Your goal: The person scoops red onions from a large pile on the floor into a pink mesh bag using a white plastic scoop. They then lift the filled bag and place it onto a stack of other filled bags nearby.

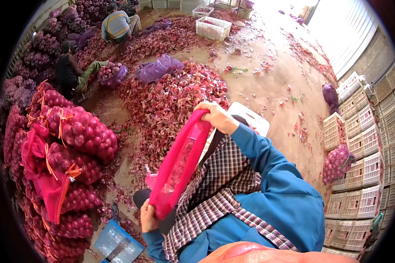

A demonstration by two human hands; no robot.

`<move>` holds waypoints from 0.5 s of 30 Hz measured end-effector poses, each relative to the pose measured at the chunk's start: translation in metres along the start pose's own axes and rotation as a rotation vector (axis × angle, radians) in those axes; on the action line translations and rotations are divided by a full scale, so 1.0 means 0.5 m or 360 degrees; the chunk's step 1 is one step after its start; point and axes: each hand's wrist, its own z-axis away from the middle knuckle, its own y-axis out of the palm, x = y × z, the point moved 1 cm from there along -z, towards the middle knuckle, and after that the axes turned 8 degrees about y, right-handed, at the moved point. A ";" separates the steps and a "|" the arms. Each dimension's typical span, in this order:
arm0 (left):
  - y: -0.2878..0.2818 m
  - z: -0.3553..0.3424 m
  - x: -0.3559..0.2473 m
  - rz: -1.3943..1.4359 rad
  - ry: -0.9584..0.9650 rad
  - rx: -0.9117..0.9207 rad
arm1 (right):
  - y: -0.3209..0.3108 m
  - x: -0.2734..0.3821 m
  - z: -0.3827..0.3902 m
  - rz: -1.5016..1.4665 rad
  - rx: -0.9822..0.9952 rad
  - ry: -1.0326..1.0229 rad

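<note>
pink mesh sack (180, 164) | empty, limp | stretched diagonally, upper end right, lower end left

This is an onion sorting and packing shed. A wide heap of red onion skins (171, 96) covers the bare concrete floor (267, 87). Left of the heap, filled red mesh sacks (74, 144) are piled high; to its right stand stacked white plastic crates (364, 166); beyond it, two seated workers (74, 72) sort onions near another crate (213, 27).

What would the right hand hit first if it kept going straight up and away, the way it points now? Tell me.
Probably the heap of red onion skins on the floor just beyond the right hand, which grips the top of the pink mesh sack. Depth is uncertain; it might pass above it.
</note>
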 end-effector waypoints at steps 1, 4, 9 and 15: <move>0.006 0.001 -0.002 0.0104 0.0091 -0.0075 | -0.002 -0.006 -0.015 -0.0286 0.0068 0.0173; 0.015 -0.002 -0.014 0.0542 0.0317 -0.0507 | -0.009 -0.052 -0.026 0.0174 0.0169 0.0199; -0.031 -0.006 -0.082 0.0952 0.0401 -0.0537 | 0.054 -0.040 0.011 0.0927 -0.0062 -0.0317; 0.054 -0.034 -0.091 -0.0366 0.0287 -0.0253 | 0.021 -0.048 -0.014 0.0244 -0.0623 -0.0169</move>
